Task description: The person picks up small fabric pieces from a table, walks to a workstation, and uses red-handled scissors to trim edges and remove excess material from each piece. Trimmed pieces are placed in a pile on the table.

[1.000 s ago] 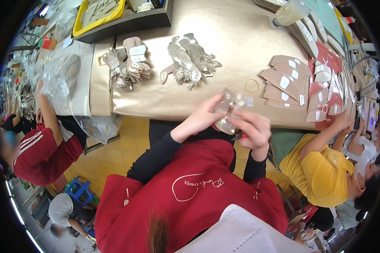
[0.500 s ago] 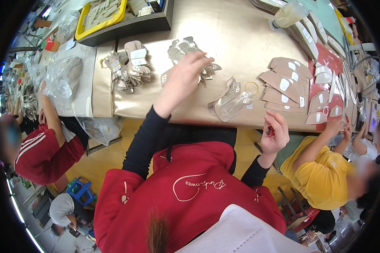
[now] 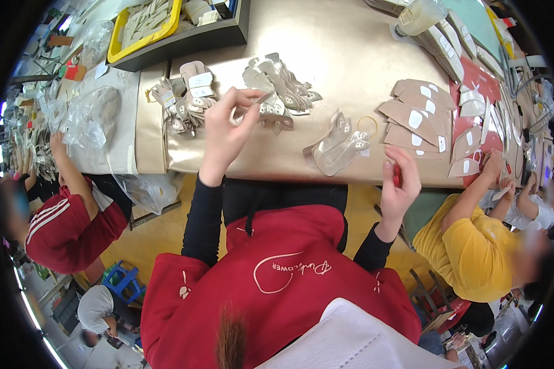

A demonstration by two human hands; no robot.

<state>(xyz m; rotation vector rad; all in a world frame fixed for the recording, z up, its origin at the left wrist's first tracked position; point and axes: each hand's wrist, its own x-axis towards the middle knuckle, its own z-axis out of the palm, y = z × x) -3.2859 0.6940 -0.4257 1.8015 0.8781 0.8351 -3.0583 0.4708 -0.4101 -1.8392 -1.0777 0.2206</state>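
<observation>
My left hand point(image 3: 223, 132) is raised over the table's near side, thumb and fingers pinching a small cut beige piece point(image 3: 264, 98). Just beyond it lies a fanned stack of glossy beige cut pieces point(image 3: 283, 86). My right hand point(image 3: 402, 187) hovers at the table edge, fingers curled round a small red-handled tool point(image 3: 397, 174); most of the tool is hidden, so its kind cannot be told. Between the hands, a smaller group of glossy beige pieces point(image 3: 338, 147) rests beside a yellow rubber band point(image 3: 368, 125).
Bundled beige pieces point(image 3: 188, 98) lie at left, below a dark tray point(image 3: 240, 37) holding a yellow bin point(image 3: 114, 46). At right are flat tan panels point(image 3: 418, 117), a red sheet point(image 3: 471, 74) and a clear bottle point(image 3: 421, 17). Co-workers in red point(image 3: 74, 224) and yellow point(image 3: 468, 246) sit either side.
My left hand has drawn back from the fanned stack toward me and to the left, now with a piece pinched in it. The right hand has shifted slightly, still holding the red tool.
</observation>
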